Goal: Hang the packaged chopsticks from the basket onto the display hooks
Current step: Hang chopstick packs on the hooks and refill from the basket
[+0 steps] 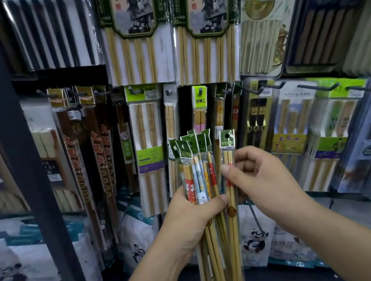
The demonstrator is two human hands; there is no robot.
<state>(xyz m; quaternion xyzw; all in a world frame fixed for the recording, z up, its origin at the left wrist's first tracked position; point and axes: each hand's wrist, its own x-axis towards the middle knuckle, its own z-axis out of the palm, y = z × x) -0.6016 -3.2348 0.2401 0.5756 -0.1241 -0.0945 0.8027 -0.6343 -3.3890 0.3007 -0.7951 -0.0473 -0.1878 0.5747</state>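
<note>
With left hand (192, 215) wrapped tight round the bundle (197, 175), pull clear the single pack (228, 157) pinched by right hand (259, 177). Then thread its header hole (227, 136) squarely onto a hook (318, 87) tip.

A single view is taken from the head, aimed forward and slightly down, close before the hooks (318, 87).

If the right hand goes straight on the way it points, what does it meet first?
Most likely the slim hanging packs right behind the single pack that the right hand pinches. Depth is unclear, so the gap cannot be judged.
</note>
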